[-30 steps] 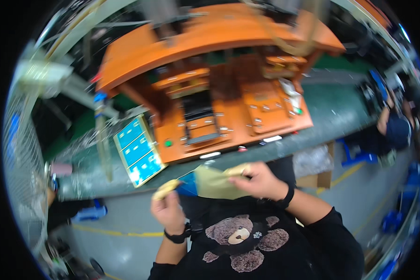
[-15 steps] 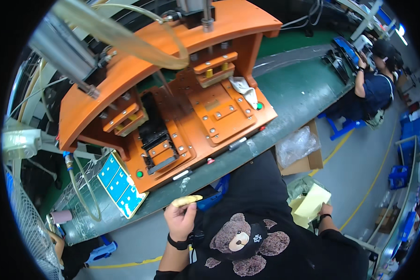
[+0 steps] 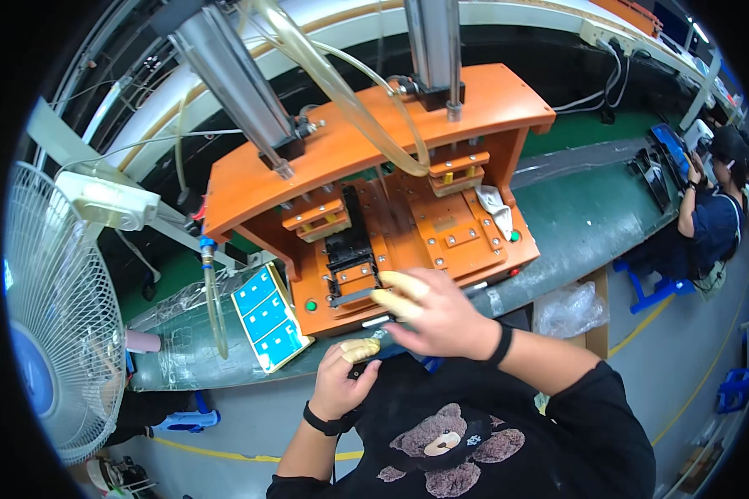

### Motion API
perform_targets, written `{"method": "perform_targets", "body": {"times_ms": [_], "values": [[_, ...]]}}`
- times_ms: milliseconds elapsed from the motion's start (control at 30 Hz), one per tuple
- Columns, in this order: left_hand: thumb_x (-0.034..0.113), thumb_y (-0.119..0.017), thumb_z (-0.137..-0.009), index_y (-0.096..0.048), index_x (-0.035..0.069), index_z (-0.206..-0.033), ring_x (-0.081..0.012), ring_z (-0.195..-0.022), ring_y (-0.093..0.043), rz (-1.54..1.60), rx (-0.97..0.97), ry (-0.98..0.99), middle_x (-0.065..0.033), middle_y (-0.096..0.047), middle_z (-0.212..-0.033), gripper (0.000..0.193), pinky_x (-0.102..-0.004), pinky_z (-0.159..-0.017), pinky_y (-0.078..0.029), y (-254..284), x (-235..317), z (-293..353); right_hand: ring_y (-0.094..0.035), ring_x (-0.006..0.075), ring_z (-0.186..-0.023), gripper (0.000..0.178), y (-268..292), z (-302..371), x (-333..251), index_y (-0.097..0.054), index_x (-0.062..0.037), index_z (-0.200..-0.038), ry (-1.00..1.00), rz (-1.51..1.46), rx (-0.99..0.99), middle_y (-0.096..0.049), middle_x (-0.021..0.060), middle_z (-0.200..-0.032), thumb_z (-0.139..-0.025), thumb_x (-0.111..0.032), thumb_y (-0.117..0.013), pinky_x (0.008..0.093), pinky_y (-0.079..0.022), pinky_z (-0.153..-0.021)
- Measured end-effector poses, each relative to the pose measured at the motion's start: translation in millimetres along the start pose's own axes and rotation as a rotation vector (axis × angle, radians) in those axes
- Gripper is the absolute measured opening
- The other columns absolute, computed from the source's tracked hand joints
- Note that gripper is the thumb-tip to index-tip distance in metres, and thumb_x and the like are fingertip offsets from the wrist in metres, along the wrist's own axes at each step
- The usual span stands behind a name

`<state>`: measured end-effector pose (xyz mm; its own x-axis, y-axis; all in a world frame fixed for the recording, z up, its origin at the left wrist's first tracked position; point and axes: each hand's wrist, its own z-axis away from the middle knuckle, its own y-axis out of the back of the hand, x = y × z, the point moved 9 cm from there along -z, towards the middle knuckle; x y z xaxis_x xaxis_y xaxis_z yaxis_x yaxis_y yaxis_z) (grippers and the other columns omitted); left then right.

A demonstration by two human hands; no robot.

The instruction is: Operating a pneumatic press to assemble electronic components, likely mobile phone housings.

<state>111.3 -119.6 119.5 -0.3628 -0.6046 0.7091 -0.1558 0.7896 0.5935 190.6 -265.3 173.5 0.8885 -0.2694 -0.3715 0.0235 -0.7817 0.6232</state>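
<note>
My right hand, with yellow finger cots on some fingers, reaches across my front with its fingers stretched out. Its fingertips are over the front edge of an orange press, close to the left fixture. A long black part lies in that fixture, under the left clamp head. My left hand, also in yellow finger cots, is just below the bench edge. Its fingers are loosely bent and the thumb stands apart; I see nothing held in it. The right fixture shows its bare orange plate.
A blue-and-white panel leans at the press's left side. A white cloth lies on its right. A white fan stands at the left. A box with clear plastic is below the bench; a co-worker sits at far right.
My right hand has left the yellow sheet and green bag at the lower right and come up to the press front. My left hand stays near the bench edge. The view has shifted.
</note>
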Motion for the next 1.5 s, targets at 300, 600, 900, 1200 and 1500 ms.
{"method": "perform_targets", "body": {"times_ms": [300, 600, 900, 1200, 1500], "values": [[0.001, -0.069, -0.085, -0.068, 0.001, -0.094, -0.0228, -0.099, -0.069, 0.245, -0.103, 0.117, -0.0118, -0.072, -0.103, 0.009, -0.0337, -0.088, -0.053, 32, -22, -25, -0.062, 0.0239, -0.090, 0.037, -8, -61, 1, -0.069, -0.0055, -0.107, 0.223, 0.117, -0.226, -0.068, 0.0055, -0.089, -0.071, -0.011, -0.068, 0.0356, -0.048, -0.083], [0.013, -0.057, -0.094, -0.062, -0.002, -0.115, -0.0343, -0.106, -0.061, -0.011, -0.096, 0.314, -0.0174, -0.063, -0.114, 0.026, -0.0355, -0.096, -0.046, 59, -74, -139, -0.068, 0.0195, -0.078, 0.022, 212, 106, 137, -0.067, 0.0056, -0.101, -0.799, -0.983, 0.458, -0.071, 0.0133, -0.092, -0.080, -0.002, -0.065, 0.0304, -0.054, -0.072], [0.019, -0.059, -0.092, -0.062, 0.008, -0.124, -0.0326, -0.120, -0.056, -0.507, -0.307, 0.375, -0.0169, -0.060, -0.130, 0.034, -0.0392, -0.103, -0.044, 43, -113, -180, -0.064, 0.0243, -0.107, 0.025, 204, 317, 359, -0.063, -0.0041, -0.121, -0.851, -1.466, 1.210, -0.067, 0.0097, -0.118, -0.100, -0.014, -0.054, 0.0350, -0.053, -0.092], [0.020, -0.060, -0.092, -0.061, 0.009, -0.125, -0.0325, -0.120, -0.056, -0.562, -0.297, 0.427, -0.0164, -0.061, -0.130, 0.035, -0.0389, -0.103, -0.044, 65, -116, -184, -0.070, 0.0224, -0.082, 0.031, 74, 125, 462, -0.056, -0.0017, -0.117, -1.246, -0.883, 0.634, -0.067, 0.0160, -0.103, -0.099, -0.026, -0.053, 0.0310, -0.060, -0.070], [0.021, -0.060, -0.092, -0.061, 0.010, -0.126, -0.0324, -0.120, -0.057, -0.586, -0.344, 0.442, -0.0160, -0.061, -0.130, 0.036, -0.0386, -0.102, -0.044, 26, -106, -187, -0.056, 0.0115, -0.048, 0.028, 57, 153, 507, -0.061, -0.0034, -0.100, -1.411, -0.570, 0.378, -0.062, 0.0071, -0.070, -0.097, -0.031, -0.055, 0.0236, -0.047, -0.041]]}}
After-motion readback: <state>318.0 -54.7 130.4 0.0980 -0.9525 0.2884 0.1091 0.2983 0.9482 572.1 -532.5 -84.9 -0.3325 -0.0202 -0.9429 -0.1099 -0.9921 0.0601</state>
